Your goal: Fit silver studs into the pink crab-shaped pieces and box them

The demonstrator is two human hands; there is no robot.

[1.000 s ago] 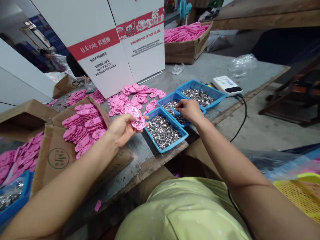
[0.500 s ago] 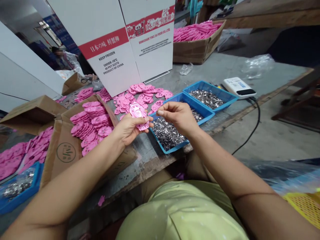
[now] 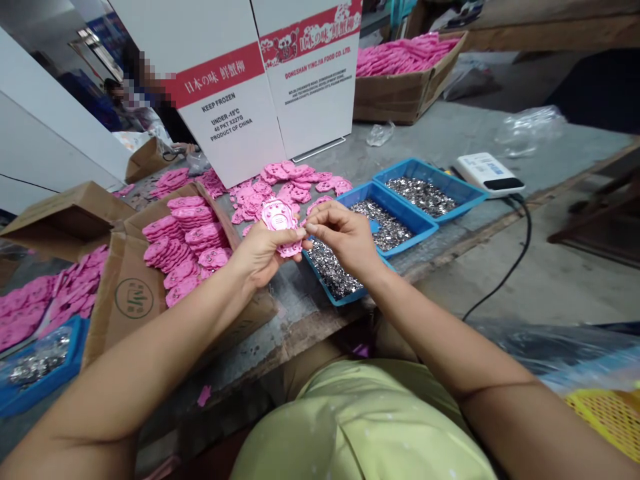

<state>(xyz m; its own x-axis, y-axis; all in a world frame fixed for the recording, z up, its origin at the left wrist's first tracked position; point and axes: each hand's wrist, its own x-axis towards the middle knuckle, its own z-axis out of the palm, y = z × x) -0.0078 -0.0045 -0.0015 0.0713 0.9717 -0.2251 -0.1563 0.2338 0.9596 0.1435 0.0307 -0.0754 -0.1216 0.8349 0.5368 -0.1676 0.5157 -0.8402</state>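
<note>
"Compared with half a second ago, the right hand (image 3: 343, 237) has come nearer, to the edge of the pink piece (image 3: 279, 217)."

"How is each grip?"

"Left hand (image 3: 263, 255) holds this piece between thumb and fingers. Right fingertips are drawn together; whether they pinch something, I cannot tell."

"What could go wrong?"

"If the left thumb loosens under pressure, I think the piece may slip onto the surface (image 3: 435, 137), or into the nearest blue tray (image 3: 345, 301), among metal bits (image 3: 333, 267)."
</note>
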